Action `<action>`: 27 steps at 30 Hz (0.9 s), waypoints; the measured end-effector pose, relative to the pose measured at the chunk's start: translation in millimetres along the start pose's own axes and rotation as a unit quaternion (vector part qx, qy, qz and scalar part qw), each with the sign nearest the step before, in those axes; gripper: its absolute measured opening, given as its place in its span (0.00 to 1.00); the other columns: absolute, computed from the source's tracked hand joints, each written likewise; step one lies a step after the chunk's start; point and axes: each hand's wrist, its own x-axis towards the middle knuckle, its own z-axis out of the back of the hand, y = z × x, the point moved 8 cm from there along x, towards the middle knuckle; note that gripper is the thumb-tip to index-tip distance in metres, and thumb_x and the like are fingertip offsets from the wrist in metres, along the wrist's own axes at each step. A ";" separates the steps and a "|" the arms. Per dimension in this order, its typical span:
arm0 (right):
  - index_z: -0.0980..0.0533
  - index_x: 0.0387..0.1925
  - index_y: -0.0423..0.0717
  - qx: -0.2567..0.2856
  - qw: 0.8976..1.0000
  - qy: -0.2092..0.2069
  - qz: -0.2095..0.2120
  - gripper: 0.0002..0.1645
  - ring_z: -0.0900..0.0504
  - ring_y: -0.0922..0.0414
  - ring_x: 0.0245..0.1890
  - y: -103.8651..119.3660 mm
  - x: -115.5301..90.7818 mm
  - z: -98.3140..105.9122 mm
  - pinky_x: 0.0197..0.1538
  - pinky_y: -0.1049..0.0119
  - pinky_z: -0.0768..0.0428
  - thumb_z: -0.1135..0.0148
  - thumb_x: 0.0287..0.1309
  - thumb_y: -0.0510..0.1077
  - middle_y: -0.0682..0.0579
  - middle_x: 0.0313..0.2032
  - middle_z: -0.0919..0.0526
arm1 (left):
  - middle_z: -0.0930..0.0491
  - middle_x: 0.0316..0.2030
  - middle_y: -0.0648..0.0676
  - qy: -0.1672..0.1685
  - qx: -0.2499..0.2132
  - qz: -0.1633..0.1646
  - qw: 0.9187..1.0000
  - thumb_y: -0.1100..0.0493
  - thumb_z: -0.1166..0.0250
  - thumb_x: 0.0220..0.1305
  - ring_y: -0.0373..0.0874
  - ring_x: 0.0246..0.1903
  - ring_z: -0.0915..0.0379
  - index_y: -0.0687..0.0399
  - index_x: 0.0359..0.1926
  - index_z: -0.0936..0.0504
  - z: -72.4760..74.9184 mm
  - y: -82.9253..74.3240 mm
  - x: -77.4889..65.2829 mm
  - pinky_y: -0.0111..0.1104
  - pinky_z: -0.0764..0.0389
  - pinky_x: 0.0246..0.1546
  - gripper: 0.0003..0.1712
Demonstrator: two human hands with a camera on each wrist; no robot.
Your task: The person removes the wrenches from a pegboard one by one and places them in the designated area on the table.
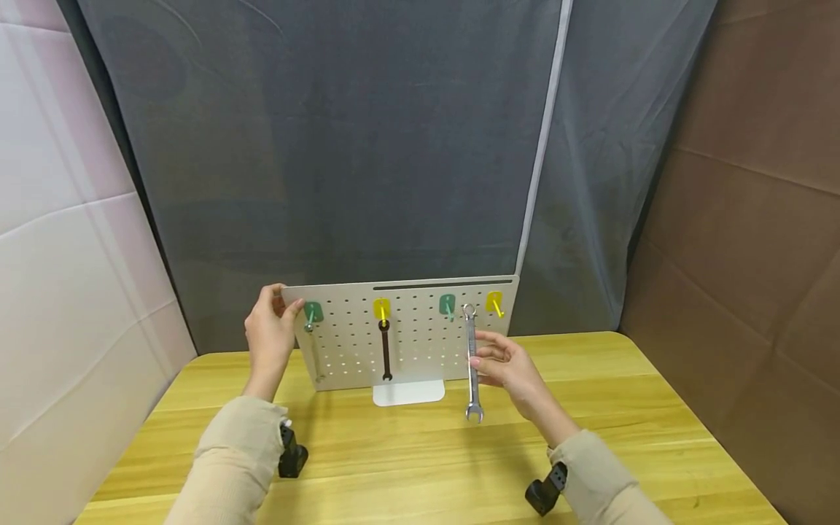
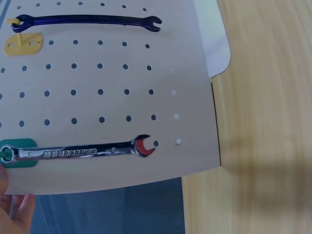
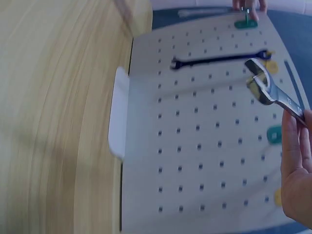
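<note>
My left hand point(image 1: 270, 334) grips the upper left corner of a white pegboard point(image 1: 413, 339), thumb on the front and fingers behind. In my right hand point(image 1: 508, 370), a silver combination wrench point(image 1: 473, 390) is pinched by the shaft, ring end up and open end down, before the board's right half. Its ring end overlaps the board between a green hook point(image 1: 448, 305) and a yellow hook point(image 1: 495, 302). A dark combination wrench point(image 1: 386, 354) hangs from another yellow hook point(image 1: 382, 309). Beside my left thumb, a second silver wrench point(image 2: 87, 152) hangs on a green hook point(image 2: 27, 163).
The pegboard stands upright on a wood-grain table point(image 1: 394, 467), with a white base plate point(image 1: 408, 393) at its front. A dark grey curtain point(image 1: 341, 146) hangs behind, with a pale wall point(image 1: 72, 219) at left and a brown one point(image 1: 748, 219) at right.
</note>
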 end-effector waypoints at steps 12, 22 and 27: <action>0.40 0.65 0.32 -0.070 0.997 0.024 -0.025 0.35 0.18 0.67 0.36 -32.1 -11.0 54.8 0.47 0.63 0.17 0.38 0.61 0.41 0.61 0.34 0.19 | 0.24 0.53 0.68 -0.002 0.002 -0.004 1.000 0.61 0.40 0.66 0.61 0.50 0.26 0.63 0.59 0.32 1.3 -0.3 -1.0 0.52 0.24 0.52 0.22; 0.46 0.67 0.28 -0.107 0.990 0.033 -0.080 0.38 0.18 0.64 0.36 -71.3 -20.4 103.0 0.44 0.66 0.17 0.41 0.61 0.36 0.51 0.40 0.21 | 0.24 0.53 0.68 0.003 0.005 0.000 1.000 0.61 0.40 0.67 0.61 0.51 0.27 0.63 0.59 0.32 1.6 -0.6 -0.3 0.52 0.25 0.52 0.22; 0.47 0.66 0.24 -0.131 0.986 0.027 -0.102 0.38 0.17 0.59 0.37 -88.2 -25.1 120.1 0.43 0.65 0.17 0.42 0.58 0.30 0.35 0.46 0.22 | 0.24 0.52 0.68 0.002 0.002 0.000 1.000 0.61 0.40 0.66 0.60 0.50 0.27 0.63 0.58 0.32 0.3 -1.9 -1.2 0.53 0.25 0.52 0.21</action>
